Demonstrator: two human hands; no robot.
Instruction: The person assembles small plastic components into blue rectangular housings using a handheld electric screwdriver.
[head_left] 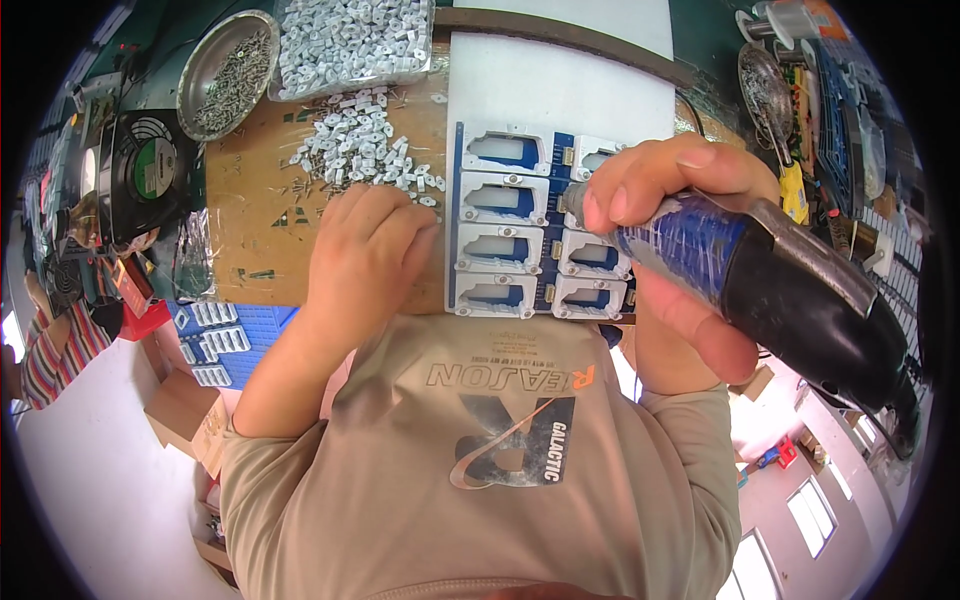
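Observation:
My right hand (pixel 690 180) is wrapped round an electric screwdriver (pixel 800 270) with a blue, tape-wrapped front and a black body. Its tip end points left, over a blue circuit board panel (pixel 549 230) carrying two columns of white plastic frames (pixel 500 200); my fingers hide the tip. Left of the panel, my left hand (pixel 370 240) rests with fingers curled together at the near edge of a loose pile of small white plastic pieces (pixel 350 140) and screws. Whatever its fingertips hold, if anything, is hidden beneath the hand.
A clear tray (pixel 350 45) heaped with white pieces and a metal bowl of screws (pixel 230 85) stand at the far left. Beside them is a black fan (pixel 145 170). A dark bar (pixel 570 40) crosses the white sheet (pixel 560 90) behind the panel. Solder spools (pixel 780 25) stand far right.

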